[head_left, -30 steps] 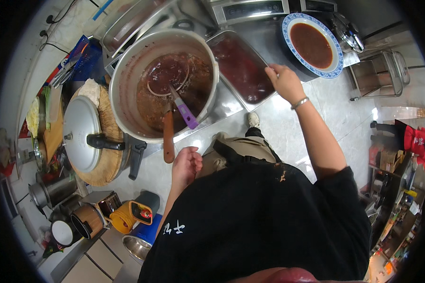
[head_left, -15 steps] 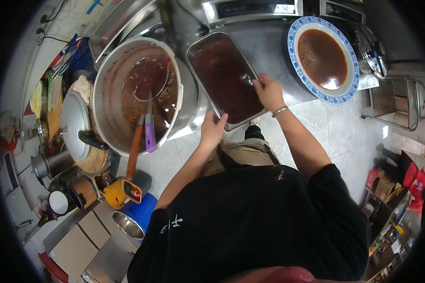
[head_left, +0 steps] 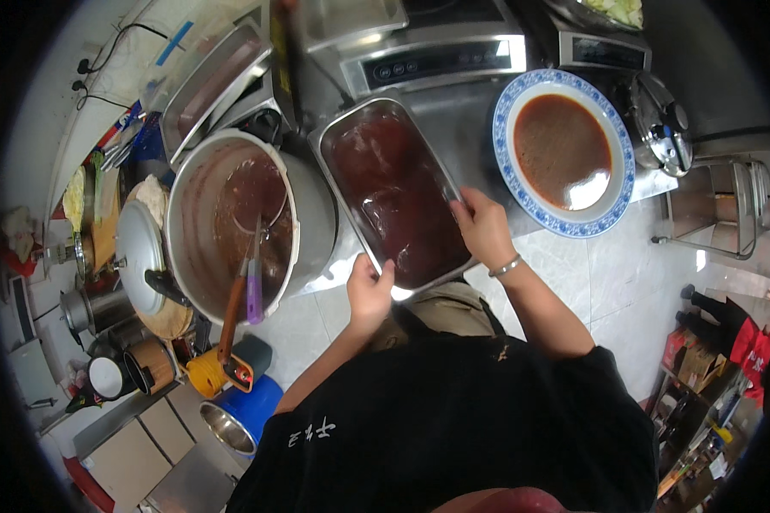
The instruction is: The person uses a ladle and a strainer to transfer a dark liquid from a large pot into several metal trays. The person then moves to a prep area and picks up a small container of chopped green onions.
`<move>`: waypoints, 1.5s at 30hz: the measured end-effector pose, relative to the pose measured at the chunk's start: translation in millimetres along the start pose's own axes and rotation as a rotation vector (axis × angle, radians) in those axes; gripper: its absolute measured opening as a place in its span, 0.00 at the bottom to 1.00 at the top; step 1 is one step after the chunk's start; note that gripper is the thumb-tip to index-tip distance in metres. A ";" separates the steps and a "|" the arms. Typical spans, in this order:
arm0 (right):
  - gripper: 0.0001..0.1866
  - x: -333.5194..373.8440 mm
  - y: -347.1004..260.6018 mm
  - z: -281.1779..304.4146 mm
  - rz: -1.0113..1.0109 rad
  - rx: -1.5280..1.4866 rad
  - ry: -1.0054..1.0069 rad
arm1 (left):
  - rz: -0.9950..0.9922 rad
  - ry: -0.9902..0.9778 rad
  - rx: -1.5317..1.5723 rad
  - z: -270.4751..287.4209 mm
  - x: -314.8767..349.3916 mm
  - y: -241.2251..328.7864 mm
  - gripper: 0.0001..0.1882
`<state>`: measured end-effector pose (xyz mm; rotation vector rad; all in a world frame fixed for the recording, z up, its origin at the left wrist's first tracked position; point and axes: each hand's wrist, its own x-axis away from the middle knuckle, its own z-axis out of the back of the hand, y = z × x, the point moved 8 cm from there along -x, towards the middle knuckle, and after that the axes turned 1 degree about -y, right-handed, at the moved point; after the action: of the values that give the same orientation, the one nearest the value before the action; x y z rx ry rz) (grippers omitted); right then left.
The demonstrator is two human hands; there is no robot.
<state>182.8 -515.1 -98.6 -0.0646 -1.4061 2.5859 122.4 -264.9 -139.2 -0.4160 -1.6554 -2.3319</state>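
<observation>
Steel tray (head_left: 402, 293), underside hidden: left hand (head_left: 370, 297) grips its near-left corner, right hand (head_left: 488, 231) its right rim, fingers (head_left: 473, 198) partly concealed. Glossy, dark-red contents (head_left: 429, 218) lie inside.

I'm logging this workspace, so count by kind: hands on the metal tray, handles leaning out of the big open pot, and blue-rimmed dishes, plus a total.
Hands on the metal tray: 2, the left hand and the right hand
Handles leaning out of the big pot: 2, one purple handle, one brown handle
Blue-rimmed dish: 1
Total: 5
</observation>
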 end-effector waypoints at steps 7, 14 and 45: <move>0.12 9.1 -28.8 73.3 -0.021 0.026 0.109 | -0.056 -0.103 0.091 -21.2 1.1 70.6 0.06; 0.11 -9.6 -28.3 128.8 -0.035 -0.024 0.237 | -0.164 -0.192 0.027 -49.0 -33.7 126.7 0.07; 0.19 -187.9 39.1 156.1 -0.119 -0.250 0.464 | -0.355 -0.075 -0.329 -99.6 -241.6 242.0 0.15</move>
<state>340.4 -701.1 -56.3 -0.5588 -1.4810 2.1019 425.8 -427.8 -48.6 -0.2916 -1.4753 -2.9015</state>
